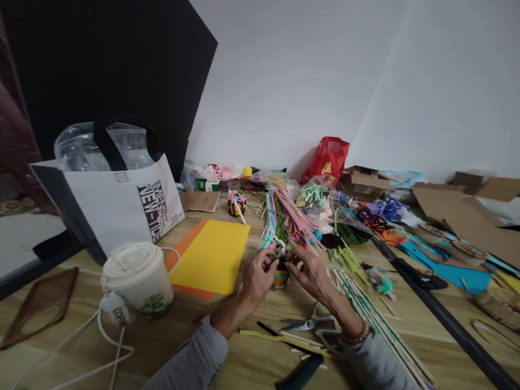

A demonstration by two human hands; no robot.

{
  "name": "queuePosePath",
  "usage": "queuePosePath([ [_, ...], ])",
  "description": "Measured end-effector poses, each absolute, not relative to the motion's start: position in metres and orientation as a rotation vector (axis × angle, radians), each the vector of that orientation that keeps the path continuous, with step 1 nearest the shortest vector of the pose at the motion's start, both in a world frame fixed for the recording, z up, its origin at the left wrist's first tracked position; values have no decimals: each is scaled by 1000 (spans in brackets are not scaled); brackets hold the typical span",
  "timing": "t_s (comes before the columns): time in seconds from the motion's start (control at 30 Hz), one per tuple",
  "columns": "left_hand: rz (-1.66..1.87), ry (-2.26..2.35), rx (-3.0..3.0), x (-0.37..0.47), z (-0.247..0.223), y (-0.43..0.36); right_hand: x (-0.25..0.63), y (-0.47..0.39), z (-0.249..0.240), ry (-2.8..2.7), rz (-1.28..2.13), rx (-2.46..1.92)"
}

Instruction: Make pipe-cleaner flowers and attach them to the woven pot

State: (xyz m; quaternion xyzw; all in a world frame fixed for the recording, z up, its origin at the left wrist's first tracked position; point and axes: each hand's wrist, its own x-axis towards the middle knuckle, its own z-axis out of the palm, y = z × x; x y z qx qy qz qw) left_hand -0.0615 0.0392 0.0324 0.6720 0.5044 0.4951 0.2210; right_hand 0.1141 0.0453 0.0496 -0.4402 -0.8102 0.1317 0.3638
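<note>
A small pot (pixel 281 279) banded in yellow, orange and teal stands on the table between my hands, with white and mint fuzzy stems (pixel 273 242) bent above it. My left hand (pixel 258 275) is closed in a pinch at the pot's upper left, on a small dark green leaf-like piece (pixel 279 253). My right hand (pixel 312 272) pinches at the upper right of the pot, and what its fingertips hold is too small to make out. Below the hands lie scissors (pixel 311 324), partly covered by my right wrist, beside thin wooden sticks and a yellow strip (pixel 280 337).
Pastel pipe cleaners (pixel 290 214) are heaped behind the pot. Yellow paper (pixel 221 254) lies left, near a lidded coffee cup (pixel 136 279) with a white cable and a white bag (pixel 117 211). At right are bundled sticks (pixel 376 314) and a long black paper trimmer arm (pixel 439 303).
</note>
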Motion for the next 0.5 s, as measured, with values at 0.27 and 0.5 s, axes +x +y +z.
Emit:
queuePosePath([
  [0.27,1521,1238,1674,-64,26,43,112,46,40,-2063,292,-1165],
  [0.5,1649,1209,1458,-66,25,46,115,40,48,-1995,381,-1171],
])
